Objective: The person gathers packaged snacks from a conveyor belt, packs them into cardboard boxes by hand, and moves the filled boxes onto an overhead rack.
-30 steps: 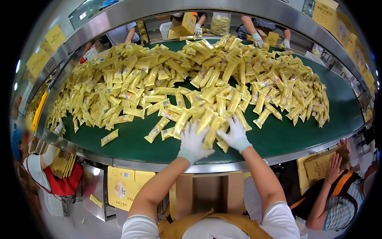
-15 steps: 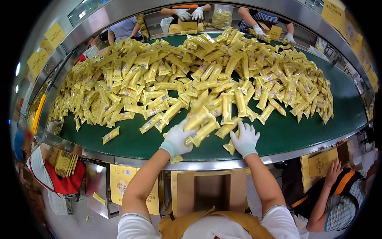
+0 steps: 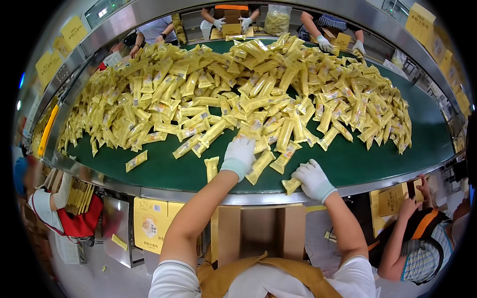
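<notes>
A wide heap of yellow wrapped snack packets [image 3: 194, 94] lies on the green conveyor belt [image 3: 422, 124]. My left hand [image 3: 239, 156], in a white glove, is palm down at the heap's near edge. Its fingers are closed over packets [image 3: 252, 125] in front of it, fingertips partly hidden. Nearer the belt's front rim, my right hand [image 3: 314, 181], gloved too, has its fingers on one snack packet [image 3: 291, 186], the thumb raised. Loose packets [image 3: 260, 167] lie between my hands, and another [image 3: 211, 168] is left of my left wrist.
Below the belt's metal rim [image 3: 258, 198] stands an open cardboard box [image 3: 293, 231] before my body. Yellow printed cartons [image 3: 149, 223] are at its left. Co-workers' gloved hands [image 3: 325, 43] handle boxes across the belt. Other people work at both sides.
My left hand has moved forward and right to the heap, leaving a packet near its wrist. My right hand has shifted slightly right and nearer the rim with a packet at its fingers.
</notes>
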Action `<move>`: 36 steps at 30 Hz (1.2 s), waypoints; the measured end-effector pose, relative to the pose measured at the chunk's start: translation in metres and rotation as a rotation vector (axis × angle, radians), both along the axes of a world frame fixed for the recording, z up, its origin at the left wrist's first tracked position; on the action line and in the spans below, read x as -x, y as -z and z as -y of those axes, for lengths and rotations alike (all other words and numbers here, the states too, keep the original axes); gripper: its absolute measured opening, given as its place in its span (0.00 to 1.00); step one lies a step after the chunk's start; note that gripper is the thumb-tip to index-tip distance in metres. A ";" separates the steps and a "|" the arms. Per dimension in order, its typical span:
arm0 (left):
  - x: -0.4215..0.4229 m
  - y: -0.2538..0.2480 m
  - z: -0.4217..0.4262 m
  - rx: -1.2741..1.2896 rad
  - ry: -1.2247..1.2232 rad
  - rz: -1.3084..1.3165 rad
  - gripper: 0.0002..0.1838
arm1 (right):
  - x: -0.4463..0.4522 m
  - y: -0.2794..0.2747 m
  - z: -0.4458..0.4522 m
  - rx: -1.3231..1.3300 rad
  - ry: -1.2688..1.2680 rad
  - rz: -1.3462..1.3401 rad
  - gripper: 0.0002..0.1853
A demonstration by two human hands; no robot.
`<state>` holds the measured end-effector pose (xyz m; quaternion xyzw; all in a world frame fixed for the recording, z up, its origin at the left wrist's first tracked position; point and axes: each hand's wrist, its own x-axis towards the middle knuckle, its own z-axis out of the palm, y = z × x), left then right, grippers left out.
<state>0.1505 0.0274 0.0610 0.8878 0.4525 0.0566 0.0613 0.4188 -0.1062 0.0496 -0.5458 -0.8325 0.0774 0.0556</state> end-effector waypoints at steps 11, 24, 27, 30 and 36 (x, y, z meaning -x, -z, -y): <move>-0.052 0.012 0.042 0.234 -0.177 -0.139 0.22 | -0.001 0.033 -0.094 -0.208 -0.172 0.190 0.18; 0.117 -0.038 0.053 0.253 -0.570 0.327 0.24 | 0.042 -0.036 -0.050 0.055 0.008 -0.099 0.19; 0.102 -0.008 0.054 0.221 -0.769 0.095 0.25 | 0.108 -0.041 -0.081 0.098 -0.171 -0.170 0.16; 0.083 0.002 0.058 0.314 -0.876 0.104 0.27 | 0.159 0.003 -0.101 0.011 -0.260 -0.035 0.09; 0.082 -0.005 0.041 0.298 -0.736 -0.058 0.24 | 0.157 0.014 -0.098 -0.142 -0.282 -0.038 0.04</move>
